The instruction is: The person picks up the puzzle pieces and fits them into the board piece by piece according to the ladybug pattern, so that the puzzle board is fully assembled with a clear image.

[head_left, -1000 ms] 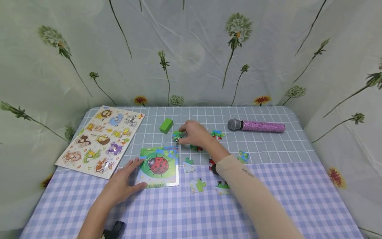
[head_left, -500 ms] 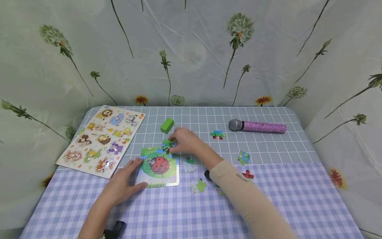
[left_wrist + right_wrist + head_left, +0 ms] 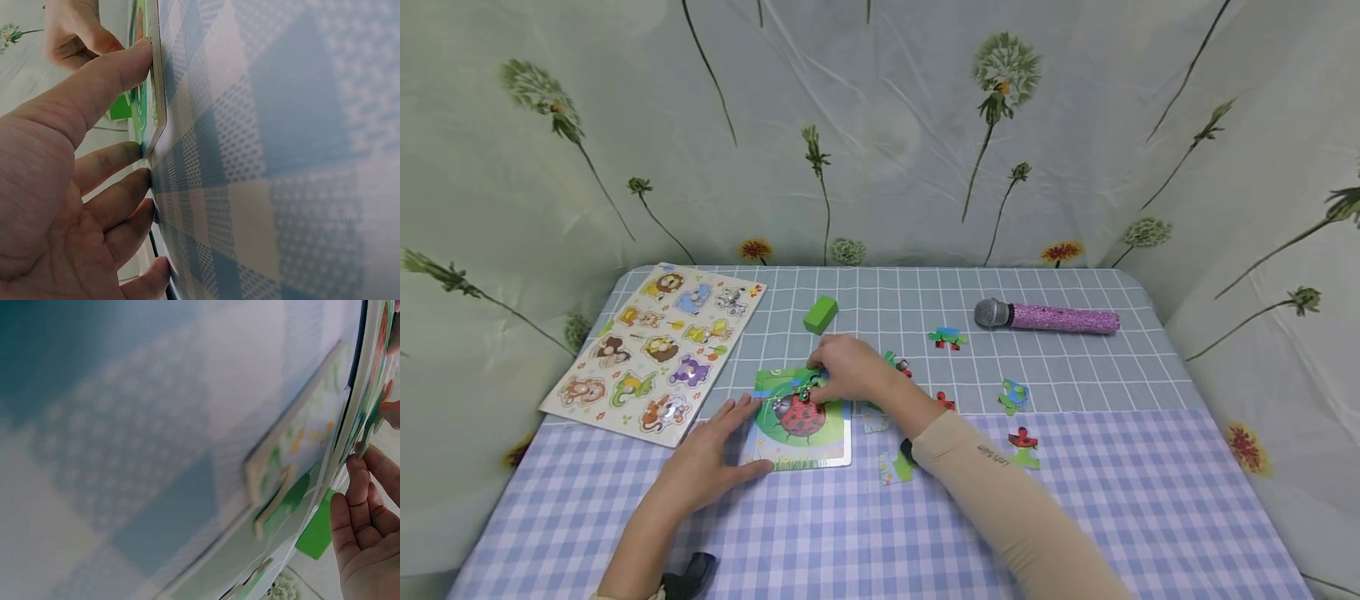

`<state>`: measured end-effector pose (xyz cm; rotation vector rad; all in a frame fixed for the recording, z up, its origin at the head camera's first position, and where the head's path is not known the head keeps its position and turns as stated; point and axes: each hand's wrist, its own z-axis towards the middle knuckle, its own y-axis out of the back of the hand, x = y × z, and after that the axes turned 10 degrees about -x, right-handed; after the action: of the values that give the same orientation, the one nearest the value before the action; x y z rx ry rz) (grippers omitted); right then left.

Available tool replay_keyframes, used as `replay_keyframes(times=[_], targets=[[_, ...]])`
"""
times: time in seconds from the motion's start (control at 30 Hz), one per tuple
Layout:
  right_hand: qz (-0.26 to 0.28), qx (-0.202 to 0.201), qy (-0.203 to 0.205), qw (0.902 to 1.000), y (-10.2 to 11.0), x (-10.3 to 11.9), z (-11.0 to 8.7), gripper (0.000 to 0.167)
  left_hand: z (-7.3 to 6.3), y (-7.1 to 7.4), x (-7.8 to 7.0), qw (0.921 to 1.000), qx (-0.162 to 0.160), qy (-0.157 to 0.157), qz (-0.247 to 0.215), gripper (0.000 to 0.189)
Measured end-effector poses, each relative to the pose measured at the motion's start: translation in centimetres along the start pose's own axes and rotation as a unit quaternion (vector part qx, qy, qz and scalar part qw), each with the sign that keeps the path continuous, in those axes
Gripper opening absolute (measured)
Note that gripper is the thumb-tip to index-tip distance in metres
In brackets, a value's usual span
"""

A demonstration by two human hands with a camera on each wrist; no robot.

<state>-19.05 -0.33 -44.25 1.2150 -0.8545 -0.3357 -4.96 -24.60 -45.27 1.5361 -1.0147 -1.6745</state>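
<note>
A square ladybug puzzle board [image 3: 833, 446] lies flat on the checked cloth in front of the person. The left hand [image 3: 711, 457] rests at its left side, fingers spread; in the left wrist view the thumb [image 3: 119, 72] touches the board's edge and the forefinger is at a corner. Over the board's upper part, the right hand [image 3: 853, 369] pinches a green puzzle piece [image 3: 807, 390] between thumb and fingers. That puzzle piece [image 3: 373, 422] shows edge-on in the right wrist view, tilted close over the board. The right hand hides the board's upper right corner.
Loose puzzle pieces lie right of the board, among them a blue-green piece [image 3: 1013, 397] and a red-green piece [image 3: 947, 337]; the right forearm covers some. A green block [image 3: 821, 315] sits behind the board, a pink microphone [image 3: 1060, 318] back right, an animal puzzle board [image 3: 651, 358] left.
The right hand has carried the puzzle piece left and nearer, from behind the board to over its upper part. Pieces formerly under the forearm now show. The left hand stays put.
</note>
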Motion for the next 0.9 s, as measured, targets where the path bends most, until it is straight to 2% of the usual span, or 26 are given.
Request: replay_keyframes(times=[0.4,0.9], targets=[[-0.04,0.023,0.029,0.9985,-0.4,1.7,0.6,0.042,0.0,-0.2,0.1,1.0,-0.002,0.001,0.005,0.098],[-0.07,0.017,0.047,0.9963,-1.0,2.9,1.5,0.034,0.0,-0.2,0.2,0.9999,-0.004,-0.001,0.014,0.098]])
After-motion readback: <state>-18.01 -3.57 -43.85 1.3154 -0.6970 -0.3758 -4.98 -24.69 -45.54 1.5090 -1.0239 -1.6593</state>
